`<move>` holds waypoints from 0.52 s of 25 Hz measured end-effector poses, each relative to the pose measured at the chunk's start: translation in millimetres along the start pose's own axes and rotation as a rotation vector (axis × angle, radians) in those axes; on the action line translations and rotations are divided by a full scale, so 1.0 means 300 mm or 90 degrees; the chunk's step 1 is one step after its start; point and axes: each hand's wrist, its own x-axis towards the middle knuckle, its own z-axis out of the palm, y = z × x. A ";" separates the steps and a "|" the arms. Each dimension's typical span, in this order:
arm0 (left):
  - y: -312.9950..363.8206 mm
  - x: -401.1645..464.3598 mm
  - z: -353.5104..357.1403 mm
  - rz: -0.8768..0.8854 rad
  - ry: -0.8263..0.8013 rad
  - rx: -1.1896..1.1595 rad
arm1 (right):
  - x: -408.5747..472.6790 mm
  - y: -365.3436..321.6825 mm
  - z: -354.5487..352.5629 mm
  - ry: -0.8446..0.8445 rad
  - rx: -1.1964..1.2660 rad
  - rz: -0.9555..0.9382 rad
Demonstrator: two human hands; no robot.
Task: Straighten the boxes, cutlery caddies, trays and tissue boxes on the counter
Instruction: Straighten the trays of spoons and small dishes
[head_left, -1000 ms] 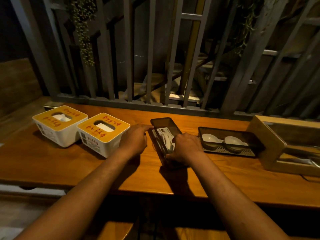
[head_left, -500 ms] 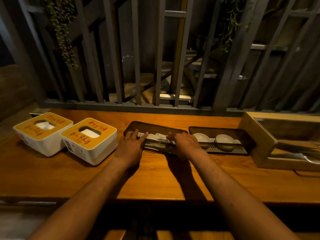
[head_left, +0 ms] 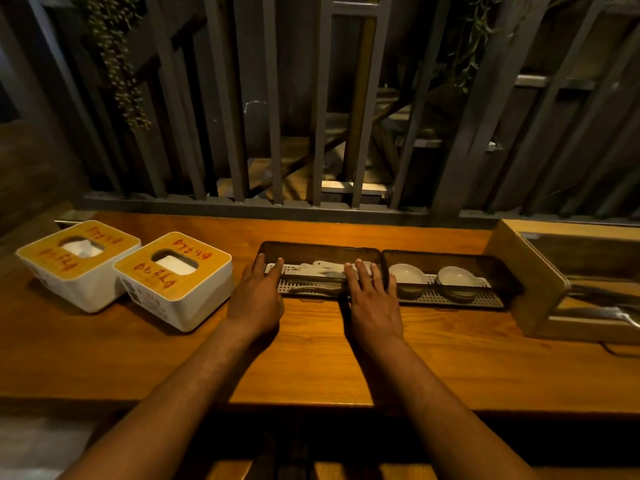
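Observation:
A dark clear-lidded cutlery caddy (head_left: 318, 252) with white spoons lies lengthwise along the wooden counter (head_left: 311, 358), end to end with a second caddy (head_left: 485, 268) holding two small white bowls. My left hand (head_left: 258, 299) lies flat with fingertips on the first caddy's left end. My right hand (head_left: 372, 303) lies flat with fingers on its right end, at the seam between the caddies. Two white tissue boxes with yellow tops, the left tissue box (head_left: 74, 261) and the right tissue box (head_left: 173, 275), stand skewed at the left.
A wooden box (head_left: 530, 282) with utensils inside stands at the right end of the counter. A grey slatted railing (head_left: 277, 206) runs along the counter's back edge. Hanging plants dangle above the railing at the left.
The spoon caddy was turned from pointing away from me to lying parallel with the counter's back edge, in line with the bowl caddy. Both hands went from gripping it to resting flat on it.

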 end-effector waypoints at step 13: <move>-0.008 -0.001 -0.050 0.046 -0.087 0.077 | 0.007 0.001 -0.051 -0.081 -0.002 0.006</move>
